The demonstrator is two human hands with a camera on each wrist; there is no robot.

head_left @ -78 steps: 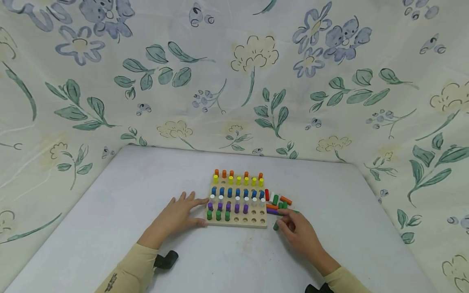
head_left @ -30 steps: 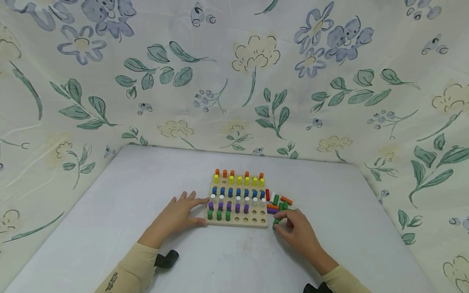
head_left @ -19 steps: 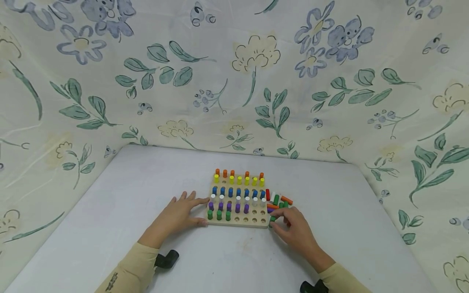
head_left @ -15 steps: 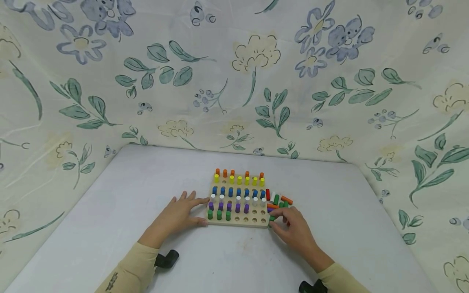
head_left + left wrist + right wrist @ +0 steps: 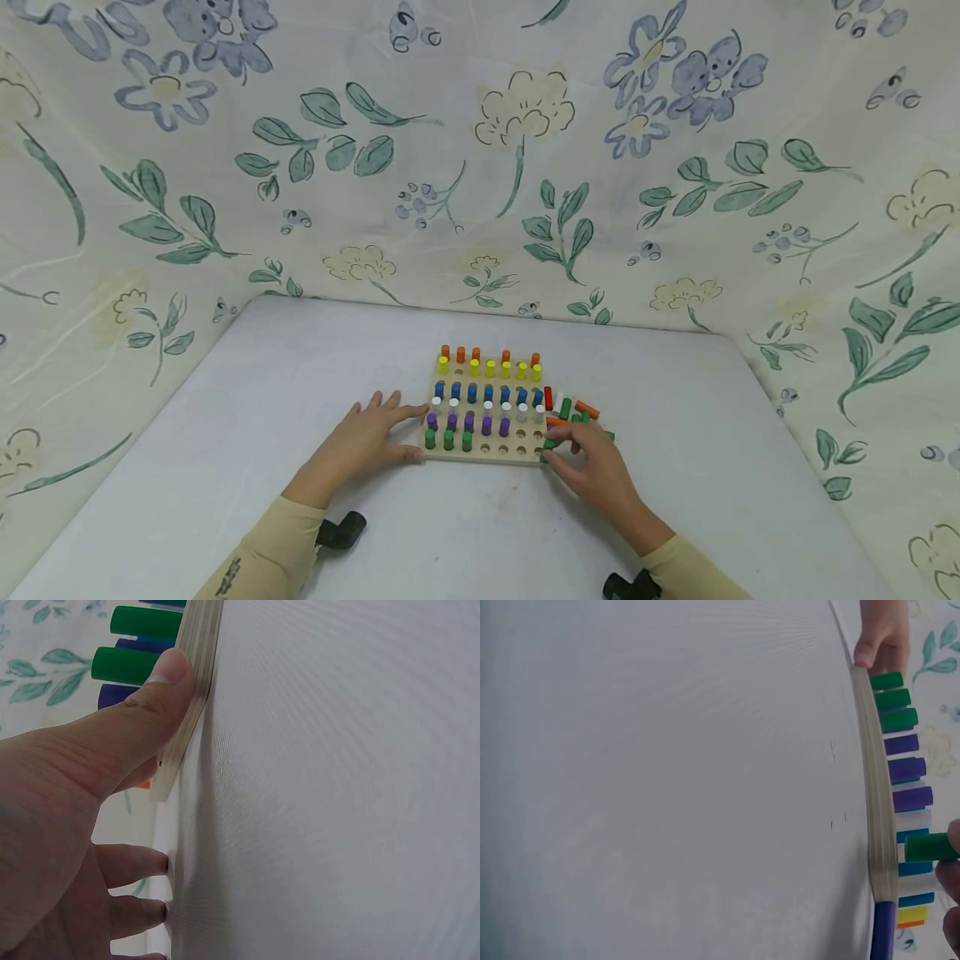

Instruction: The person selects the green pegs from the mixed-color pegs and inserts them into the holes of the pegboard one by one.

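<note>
A wooden pegboard (image 5: 491, 459) lies on the table, with orange, yellow, blue, white, purple and green rows of upright pegs. In its front row, green pegs (image 5: 448, 440) fill the left holes, while holes to the right of them stand bare. My left hand (image 5: 360, 442) rests at the board's left side, its thumb (image 5: 165, 682) on the board's edge and the other fingers spread. Between thumb and fingertips my right hand (image 5: 600, 467) pinches a green peg (image 5: 928, 847) at the board's front right corner. Most of the right hand is outside its own wrist view.
Loose pegs lie right of the board: a red peg (image 5: 548, 398), a white peg (image 5: 558, 402), an orange peg (image 5: 587, 409) and several green ones. A purple peg (image 5: 883, 930) lies against the board's side. The white table (image 5: 465, 533) meets a floral cloth (image 5: 450, 167) behind.
My right hand has taken hold of a loose green peg from the table and carried it left to the board's front right corner. My left hand has stayed in place.
</note>
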